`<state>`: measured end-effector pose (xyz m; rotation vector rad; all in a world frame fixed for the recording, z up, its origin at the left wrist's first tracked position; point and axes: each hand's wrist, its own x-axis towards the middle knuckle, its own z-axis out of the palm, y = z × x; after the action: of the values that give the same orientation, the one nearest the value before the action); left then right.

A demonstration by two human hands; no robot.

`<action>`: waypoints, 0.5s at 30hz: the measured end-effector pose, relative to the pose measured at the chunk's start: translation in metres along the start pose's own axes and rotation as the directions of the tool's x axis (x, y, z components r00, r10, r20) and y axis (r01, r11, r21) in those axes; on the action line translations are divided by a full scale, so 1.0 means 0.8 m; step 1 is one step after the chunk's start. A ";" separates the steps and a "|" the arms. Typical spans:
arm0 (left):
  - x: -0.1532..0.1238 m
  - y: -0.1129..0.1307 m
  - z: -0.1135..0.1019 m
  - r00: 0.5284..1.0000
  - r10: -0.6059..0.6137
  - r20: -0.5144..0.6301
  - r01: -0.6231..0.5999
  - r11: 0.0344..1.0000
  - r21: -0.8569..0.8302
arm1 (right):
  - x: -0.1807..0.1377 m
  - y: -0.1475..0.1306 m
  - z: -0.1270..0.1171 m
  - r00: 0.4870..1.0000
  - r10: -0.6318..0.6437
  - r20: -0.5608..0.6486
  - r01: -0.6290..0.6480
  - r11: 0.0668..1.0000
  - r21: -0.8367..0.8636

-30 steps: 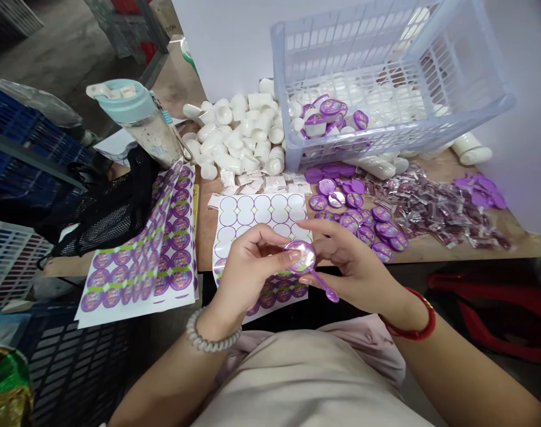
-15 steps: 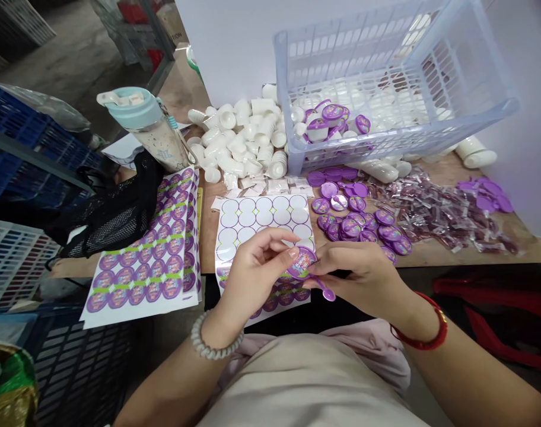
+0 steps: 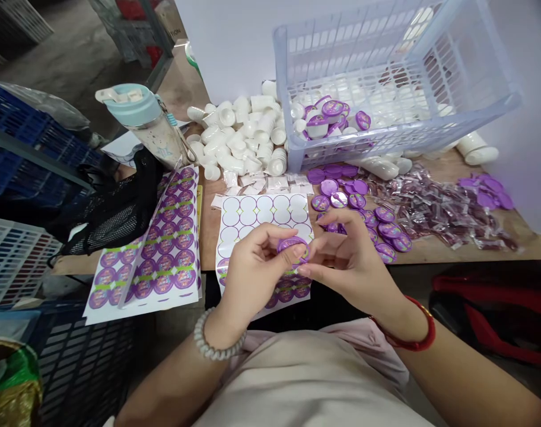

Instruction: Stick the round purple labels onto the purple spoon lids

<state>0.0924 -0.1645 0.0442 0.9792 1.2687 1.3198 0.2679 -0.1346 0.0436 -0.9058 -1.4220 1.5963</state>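
My left hand [image 3: 253, 270] and my right hand [image 3: 348, 261] meet just above the near edge of the table, and both pinch a small round purple lid [image 3: 292, 246] between their fingertips. The lid is tilted, rim toward me. Under my hands lies a partly used sticker sheet [image 3: 261, 216] with empty white circles at its top. A full sheet of purple stickers [image 3: 164, 255] lies to the left. Stickered purple lids [image 3: 377, 228] are heaped to the right of my hands.
A pale blue plastic basket [image 3: 386, 77] at the back holds white cups with purple lids. Loose white cups [image 3: 239, 139] pile beside it. Clear wrapped packets [image 3: 448, 207] and plain purple lids [image 3: 488, 190] lie at the right. A teal-capped bottle [image 3: 146, 118] stands at left, beside a black mesh bag [image 3: 114, 207].
The lid has been tilted from face-up to edge-on between my fingers. The small purple spoon-like piece that hung below it is no longer visible. My right hand has shifted slightly up.
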 end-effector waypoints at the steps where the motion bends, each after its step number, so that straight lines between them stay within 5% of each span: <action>1: 0.002 -0.002 0.000 1.000 0.001 -0.020 -0.002 0.999 -0.036 | 0.000 0.000 0.000 1.000 0.024 0.014 -0.025 0.999 0.036; 10: 0.000 -0.014 0.009 0.991 0.032 -0.130 -0.033 0.999 -0.003 | 0.000 0.008 0.013 0.987 -0.156 0.022 0.158 0.973 -0.167; 15: 0.001 -0.021 0.008 0.987 0.090 -0.133 -0.088 0.996 0.020 | 0.005 0.016 0.014 0.991 -0.132 -0.006 0.132 0.988 -0.075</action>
<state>0.1008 -0.1639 0.0286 0.9801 1.3495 1.4683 0.2548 -0.1364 0.0321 -0.8436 -1.5102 1.4464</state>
